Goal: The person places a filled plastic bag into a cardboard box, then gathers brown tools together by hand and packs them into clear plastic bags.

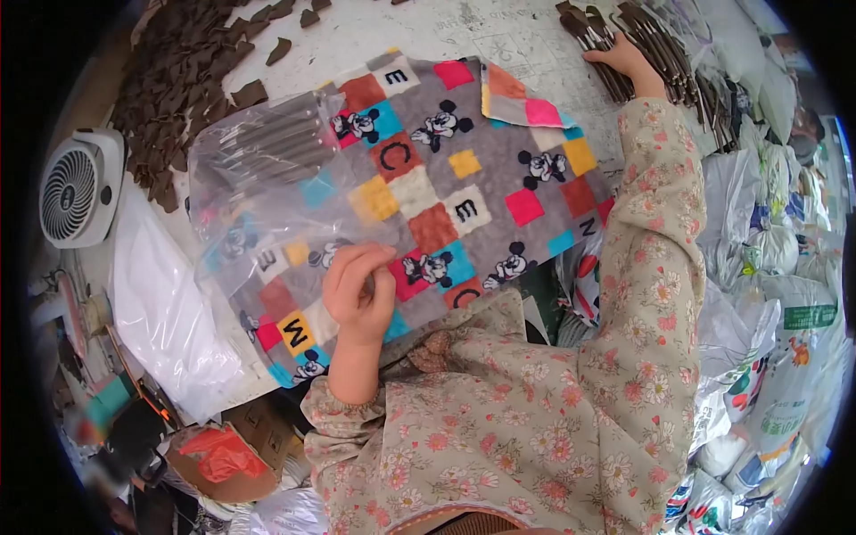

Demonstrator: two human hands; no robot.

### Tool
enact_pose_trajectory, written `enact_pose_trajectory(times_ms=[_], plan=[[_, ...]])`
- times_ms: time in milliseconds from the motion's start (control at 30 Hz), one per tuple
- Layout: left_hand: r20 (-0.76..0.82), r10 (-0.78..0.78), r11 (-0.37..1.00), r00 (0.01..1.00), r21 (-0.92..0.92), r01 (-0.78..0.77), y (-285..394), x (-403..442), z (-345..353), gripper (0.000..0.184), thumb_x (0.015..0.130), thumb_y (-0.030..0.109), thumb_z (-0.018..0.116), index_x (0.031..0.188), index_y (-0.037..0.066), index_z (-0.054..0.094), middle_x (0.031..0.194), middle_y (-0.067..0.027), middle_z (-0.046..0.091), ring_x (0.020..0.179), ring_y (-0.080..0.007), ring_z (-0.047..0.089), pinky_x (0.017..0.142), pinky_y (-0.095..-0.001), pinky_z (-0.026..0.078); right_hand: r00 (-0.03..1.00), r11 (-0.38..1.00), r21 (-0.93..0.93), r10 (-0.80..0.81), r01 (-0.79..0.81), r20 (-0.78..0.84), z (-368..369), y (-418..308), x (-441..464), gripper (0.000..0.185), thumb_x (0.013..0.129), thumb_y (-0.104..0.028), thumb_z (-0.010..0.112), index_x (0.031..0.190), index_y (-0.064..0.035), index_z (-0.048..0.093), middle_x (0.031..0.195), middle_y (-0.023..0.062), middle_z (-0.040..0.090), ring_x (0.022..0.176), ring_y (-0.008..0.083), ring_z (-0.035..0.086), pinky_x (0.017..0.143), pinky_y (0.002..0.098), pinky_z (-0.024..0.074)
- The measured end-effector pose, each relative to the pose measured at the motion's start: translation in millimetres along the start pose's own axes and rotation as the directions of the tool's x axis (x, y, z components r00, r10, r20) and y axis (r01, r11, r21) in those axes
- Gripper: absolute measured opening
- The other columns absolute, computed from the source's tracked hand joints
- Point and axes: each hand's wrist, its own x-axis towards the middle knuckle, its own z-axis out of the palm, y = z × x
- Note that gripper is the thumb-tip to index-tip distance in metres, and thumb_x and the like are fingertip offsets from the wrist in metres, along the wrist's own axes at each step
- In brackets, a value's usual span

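My left hand [359,285] is closed, its curled fingers at the near edge of a clear plastic bag [294,201]. In the far end of that bag lies a row of slim dark sticks [285,143]. Beneath the bag and hand a patchwork fleece cloth [464,169] with cartoon mice and letters covers the table and my lap. At the far right my right arm is stretched out. My right hand [629,62] grips among a pile of slim brown sticks with silvery bands [664,53]; its fingertips are partly hidden.
Many small brown scraps [178,80] lie heaped on the white table [508,36] at the far left. A white fan [82,187] stands by them, near a white plastic sheet [160,303]. Below is an open cardboard box [232,481]. Filled plastic bags [758,330] crowd the right side.
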Motion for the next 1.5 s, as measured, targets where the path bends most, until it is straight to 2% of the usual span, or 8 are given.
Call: enact_pose_trajectory(times_ms=[367, 533, 667, 800, 900, 1200, 1400, 1500], plan=[[-0.047, 0.067, 0.998, 0.997, 0.000, -0.067, -1.2, 1.4, 4.1, 0.017, 0.063, -0.009, 0.055, 0.076, 0.000, 0.060, 0.075, -0.0112, 0.059, 0.065, -0.0214, 0.058, 0.058, -0.0269, 0.046, 0.962, 0.986, -0.143, -0.116, 0.083, -0.247, -11.5, -48.8, -65.4, 0.069, 0.064, -0.033, 0.069, 0.122, -0.0103, 0.039, 0.098, 0.0188, 0.060, 0.089, 0.0355, 0.057, 0.075, 0.0427, 0.0467], [0.029, 0.467, 0.874, 0.884, 0.133, -0.467, 8.0, 0.8, 2.6, 0.022, 0.059, -0.007, 0.058, 0.079, 0.002, 0.061, 0.076, -0.0102, 0.059, 0.062, -0.0227, 0.058, 0.055, -0.0292, 0.047, 0.865, 0.988, 0.046, -0.106, 0.147, -0.491, -41.0, -68.0, -113.8, 0.069, 0.064, -0.033, 0.069, 0.123, -0.0100, 0.040, 0.098, 0.0182, 0.060, 0.089, 0.0336, 0.058, 0.076, 0.0388, 0.0472], [0.099, 0.433, 0.888, 0.896, 0.121, -0.443, 31.1, 1.4, 22.6, 0.041, 0.062, -0.002, 0.062, 0.102, 0.003, 0.057, 0.099, -0.0147, 0.055, 0.078, -0.0261, 0.058, 0.065, -0.0315, 0.049, 0.802, 0.644, 0.550, -0.177, 0.532, -0.570, -55.9, -128.0, -202.2, 0.061, 0.064, -0.014, 0.071, 0.118, -0.0036, 0.044, 0.096, 0.0102, 0.060, 0.085, 0.0175, 0.058, 0.076, 0.0289, 0.0455], [0.108, 0.102, 0.990, 0.989, -0.111, -0.090, 55.6, 24.1, 38.4, 0.065, 0.066, 0.006, 0.065, 0.125, 0.002, 0.038, 0.116, -0.0154, 0.048, 0.100, -0.0256, 0.052, 0.083, -0.0324, 0.043, 0.884, 0.122, 0.898, -0.272, 0.423, -0.380, -69.3, -204.6, -290.2, 0.048, 0.066, -0.004, 0.071, 0.108, -0.0010, 0.049, 0.098, 0.0039, 0.058, 0.089, 0.0130, 0.056, 0.080, 0.0282, 0.0448], [0.473, -0.065, 0.822, 0.878, -0.474, 0.316, 56.3, 36.5, 21.4, 0.077, 0.067, 0.011, 0.067, 0.131, 0.001, 0.026, 0.126, -0.0117, 0.040, 0.115, -0.0182, 0.040, 0.094, -0.0322, 0.034, 0.870, -0.109, 0.935, -0.344, 0.337, -0.354, -53.0, -235.2, -316.1, 0.046, 0.067, -0.002, 0.069, 0.108, -0.0002, 0.049, 0.102, 0.0046, 0.057, 0.093, 0.0146, 0.055, 0.082, 0.0290, 0.0445], [0.439, -0.196, 0.932, 0.877, -0.194, 0.305, 10.6, 11.2, -3.2, 0.080, 0.065, 0.015, 0.069, 0.131, 0.002, 0.026, 0.121, -0.0104, 0.043, 0.110, -0.0184, 0.044, 0.094, -0.0324, 0.035, 0.878, -0.475, 0.816, -0.163, 0.329, -0.449, 21.4, -286.4, -340.5, 0.056, 0.071, -0.009, 0.068, 0.119, 0.0007, 0.041, 0.114, 0.0083, 0.051, 0.102, 0.0172, 0.051, 0.086, 0.0296, 0.0418], [0.486, -0.234, 0.875, 0.842, -0.273, 0.400, -16.8, 4.6, -4.1, 0.069, 0.069, 0.011, 0.069, 0.126, 0.003, 0.033, 0.115, -0.0077, 0.049, 0.104, -0.0143, 0.047, 0.090, -0.0303, 0.038, 0.805, -0.370, 0.753, -0.021, 0.544, -0.592, 48.2, -294.9, -326.6, 0.043, 0.083, -0.015, 0.053, 0.121, 0.0003, 0.040, 0.120, 0.0108, 0.043, 0.110, 0.0199, 0.042, 0.092, 0.0323, 0.0338], [0.380, -0.205, 0.856, 0.902, -0.376, 0.354, -12.2, 3.4, 0.0, 0.060, 0.068, 0.008, 0.070, 0.121, 0.002, 0.040, 0.113, -0.0062, 0.052, 0.101, -0.0131, 0.050, 0.088, -0.0294, 0.040, 0.732, 0.163, 0.716, -0.063, 0.679, -0.679, 48.4, -288.3, -325.7, 0.041, 0.085, -0.017, 0.052, 0.120, 0.0006, 0.042, 0.119, 0.0094, 0.044, 0.106, 0.0188, 0.044, 0.089, 0.0304, 0.0358]])
